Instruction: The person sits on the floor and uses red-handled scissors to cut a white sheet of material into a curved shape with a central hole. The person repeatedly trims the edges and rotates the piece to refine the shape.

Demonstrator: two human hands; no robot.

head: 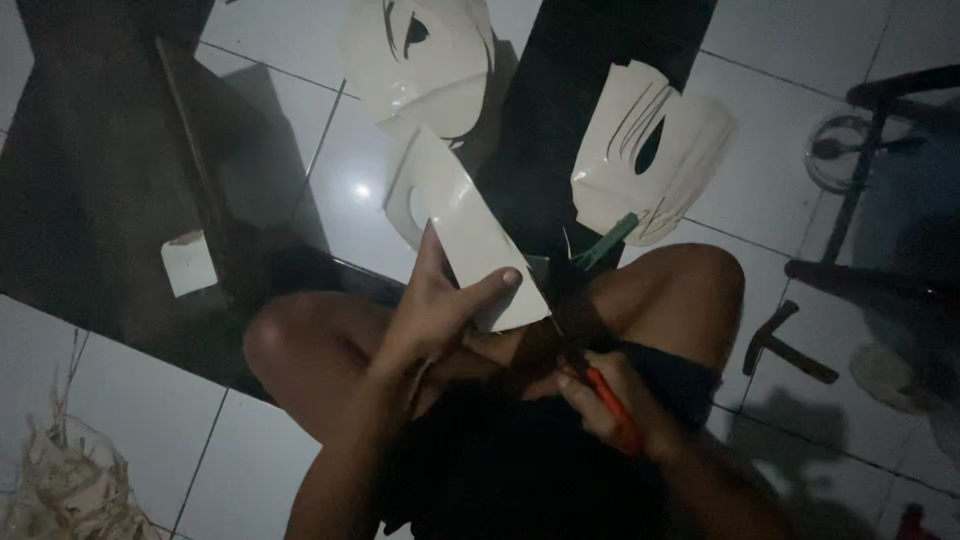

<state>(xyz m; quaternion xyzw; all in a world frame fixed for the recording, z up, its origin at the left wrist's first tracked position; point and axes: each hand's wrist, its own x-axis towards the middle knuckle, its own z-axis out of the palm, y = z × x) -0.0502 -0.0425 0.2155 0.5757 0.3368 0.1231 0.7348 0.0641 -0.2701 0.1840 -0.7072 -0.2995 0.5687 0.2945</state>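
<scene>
The cream sheet piece, stiff, smooth and curved at its far end, sits over our knees above the tiled floor, pinched at its near edge by our left hand. Our right hand is closed around an orange-handled cutter. In this dim light we judge the blade could slip toward the left thumb or tear the edge.
</scene>
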